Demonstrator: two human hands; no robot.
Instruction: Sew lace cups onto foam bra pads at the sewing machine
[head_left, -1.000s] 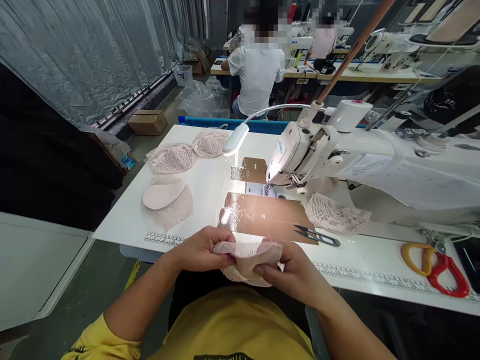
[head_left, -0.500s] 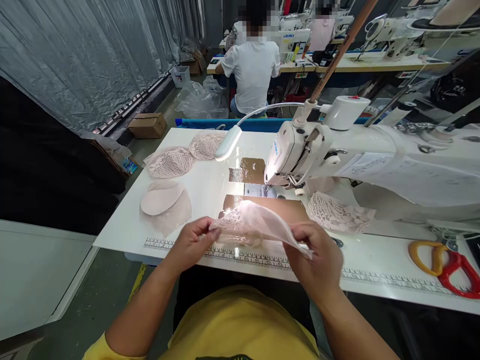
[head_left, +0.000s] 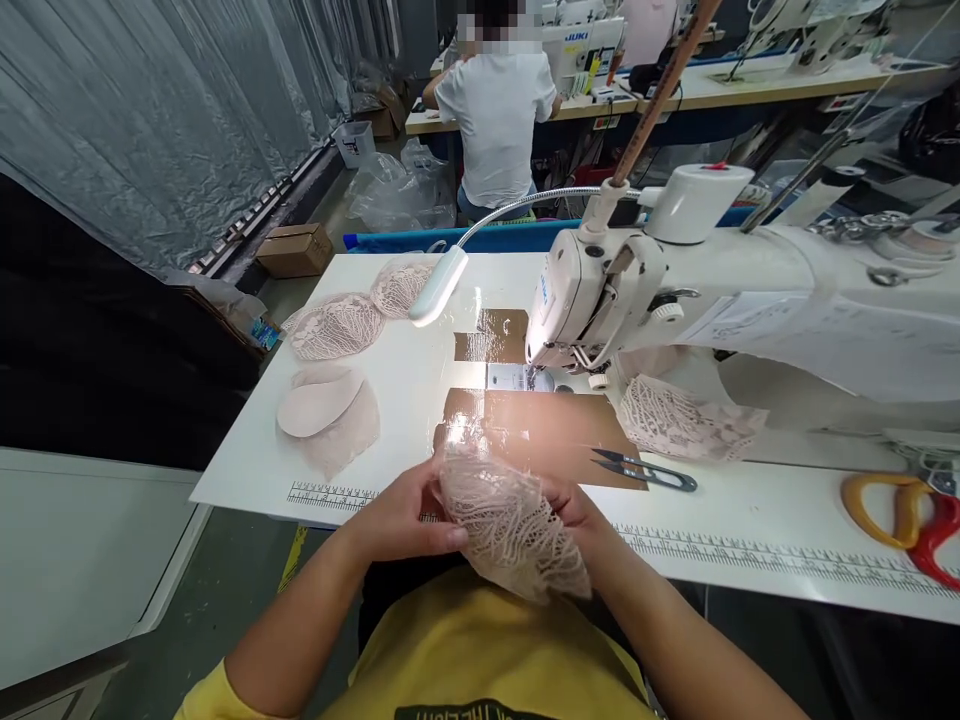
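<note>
Between my hands, close to my body, is a pale pink lace bra cup (head_left: 517,525), its patterned side facing me. My left hand (head_left: 409,515) grips its left edge, thumb on the lace. My right hand (head_left: 577,515) is closed on its right upper edge, the fingers partly hidden behind the lace. Beyond them lies brown tape (head_left: 540,430) on the white table (head_left: 405,390), with thread snips (head_left: 649,470) resting at its right end. The sewing machine (head_left: 592,290) stands behind, its needle area lit by a small lamp (head_left: 440,285).
Lace cups (head_left: 337,325) lie at the table's far left, with a smooth pad on sheer fabric (head_left: 322,410) nearer. Another lace piece (head_left: 682,420) rests beside the machine. Scissors with orange and red handles (head_left: 889,510) are at right. A person in white (head_left: 495,120) sits ahead.
The lace cup has come down toward my body and turned, so its lace now faces me. Both hands moved closer together. The snips, mostly covered before, are now in plain sight.
</note>
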